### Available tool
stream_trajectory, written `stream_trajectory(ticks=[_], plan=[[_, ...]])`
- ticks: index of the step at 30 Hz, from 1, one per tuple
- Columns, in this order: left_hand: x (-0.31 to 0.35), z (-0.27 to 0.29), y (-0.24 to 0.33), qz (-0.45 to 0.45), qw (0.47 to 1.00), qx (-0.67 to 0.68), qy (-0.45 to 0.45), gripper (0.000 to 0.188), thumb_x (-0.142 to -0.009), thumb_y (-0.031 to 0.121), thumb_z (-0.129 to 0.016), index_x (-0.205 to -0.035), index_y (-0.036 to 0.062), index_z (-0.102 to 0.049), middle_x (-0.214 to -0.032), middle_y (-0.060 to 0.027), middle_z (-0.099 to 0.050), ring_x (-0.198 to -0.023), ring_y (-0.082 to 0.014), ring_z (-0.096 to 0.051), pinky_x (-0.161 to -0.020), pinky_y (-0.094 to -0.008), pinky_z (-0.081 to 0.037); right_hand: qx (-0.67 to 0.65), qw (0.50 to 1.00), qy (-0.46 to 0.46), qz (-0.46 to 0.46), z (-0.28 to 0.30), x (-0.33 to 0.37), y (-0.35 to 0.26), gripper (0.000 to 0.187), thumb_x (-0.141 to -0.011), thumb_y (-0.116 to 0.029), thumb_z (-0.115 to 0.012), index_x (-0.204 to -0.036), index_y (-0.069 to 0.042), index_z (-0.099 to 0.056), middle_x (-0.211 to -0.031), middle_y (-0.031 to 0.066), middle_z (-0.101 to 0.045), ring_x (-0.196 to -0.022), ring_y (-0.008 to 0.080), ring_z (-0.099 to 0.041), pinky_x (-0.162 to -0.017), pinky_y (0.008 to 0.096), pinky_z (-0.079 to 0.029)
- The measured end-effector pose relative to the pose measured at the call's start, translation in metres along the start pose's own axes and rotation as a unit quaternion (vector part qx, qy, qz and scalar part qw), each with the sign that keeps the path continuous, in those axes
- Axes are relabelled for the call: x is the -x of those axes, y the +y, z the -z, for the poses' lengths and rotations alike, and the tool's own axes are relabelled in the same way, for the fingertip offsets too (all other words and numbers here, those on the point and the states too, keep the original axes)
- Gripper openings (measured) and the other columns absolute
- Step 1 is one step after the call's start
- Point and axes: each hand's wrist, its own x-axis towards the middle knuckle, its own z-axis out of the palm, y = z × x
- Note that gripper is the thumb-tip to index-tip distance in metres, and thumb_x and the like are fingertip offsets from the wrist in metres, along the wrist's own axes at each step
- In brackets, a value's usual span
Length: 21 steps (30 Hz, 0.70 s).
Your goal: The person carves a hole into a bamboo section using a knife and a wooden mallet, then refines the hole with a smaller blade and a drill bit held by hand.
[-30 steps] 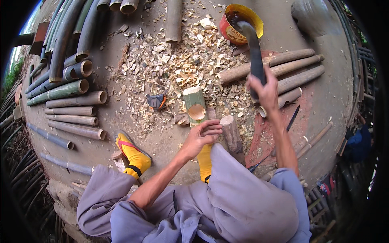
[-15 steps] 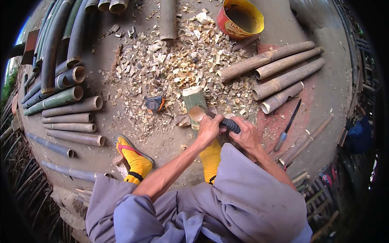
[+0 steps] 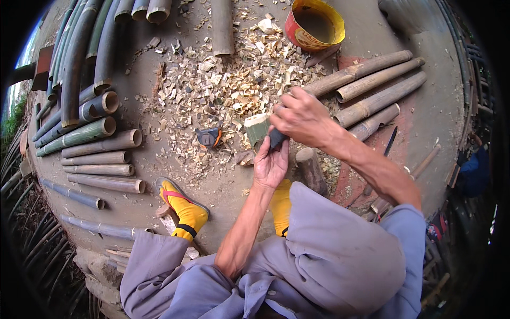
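Note:
My left hand [image 3: 272, 167] is palm up, its thumb and fingers round a dark grey piece [image 3: 277, 137] whose kind I cannot make out. Just above and to the right, my right hand [image 3: 302, 118] is closed, knuckles up; whatever it grips is hidden. Beyond the left fingertips lies a green bamboo piece [image 3: 257, 129] with a pale, shaved far end; the hands cover part of it. A short, round wooden log [image 3: 312, 171] stands beneath my right forearm. A black and orange tape measure [image 3: 209, 137] rests on the ground left of the bamboo piece.
Pale shavings [image 3: 212, 101] cover the ground ahead. Bamboo tubes lie in rows at left [image 3: 101, 138] and right [image 3: 382, 98]. A red and yellow bucket [image 3: 314, 26] stands at the far right. A long blade [image 3: 391, 141] lies beneath my right forearm. My yellow-socked foot [image 3: 186, 210] is near left.
My right hand has risen up and left, past the left hand. My left hand has turned palm up. The black ribbed handle no longer shows, and the standing log has come into view.

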Motion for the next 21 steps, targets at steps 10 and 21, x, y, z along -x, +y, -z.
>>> stream_trajectory(ticks=[10,21], plan=[[-0.003,-0.036,-0.003,0.139,0.859,-0.450,0.201,0.033,-0.093,0.015,-0.048,-0.104,-0.0146,-0.056,-0.100,-0.0238,-0.063,-0.085,-0.0314,-0.067,-0.077,-0.0332,-0.060,-0.298,0.833,-0.082,-0.458,-0.004,0.101,-0.074,0.024,-0.063,-0.019,-0.070,-0.084,-0.010,-0.061,-0.070,0.0142,-0.063,-0.068,0.0330,-0.064,-0.063,0.0446,-0.048],[0.013,0.000,-0.005,0.008,0.999,0.036,-0.033,0.037,-0.096,0.016,-0.054,-0.128,-0.0004,-0.048,-0.127,-0.0151,-0.054,-0.119,-0.0258,-0.054,-0.104,-0.0370,-0.047,-0.014,1.000,0.007,-0.016,0.021,0.012,-0.008,0.010,-0.066,-0.016,-0.068,-0.072,-0.011,-0.063,-0.070,0.0073,-0.066,-0.076,0.0196,-0.066,-0.069,0.0341,-0.047]])
